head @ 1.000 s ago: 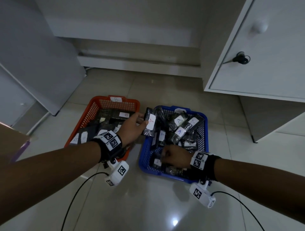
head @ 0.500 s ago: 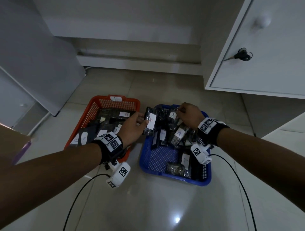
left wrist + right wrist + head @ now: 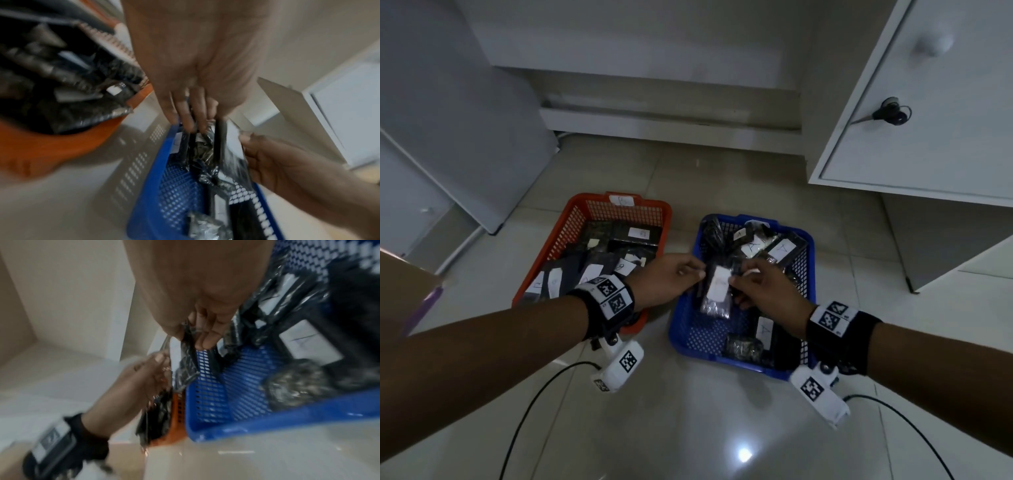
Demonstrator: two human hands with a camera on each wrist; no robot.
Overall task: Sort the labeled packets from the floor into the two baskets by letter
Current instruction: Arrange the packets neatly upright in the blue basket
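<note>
My left hand (image 3: 666, 279) and right hand (image 3: 763, 291) both pinch one labeled packet (image 3: 717, 291) at frame center, over the blue basket (image 3: 688, 339). The orange basket (image 3: 571, 219), at center left, holds more packets.

Glossy tiled floor (image 3: 688, 428), light glare seen lower centre. Orange basket (image 3: 571, 222) is set centre-left, blue basket (image 3: 681, 329) just beside it at centre. White cabinet (image 3: 928, 137) is stood upper right.
</note>
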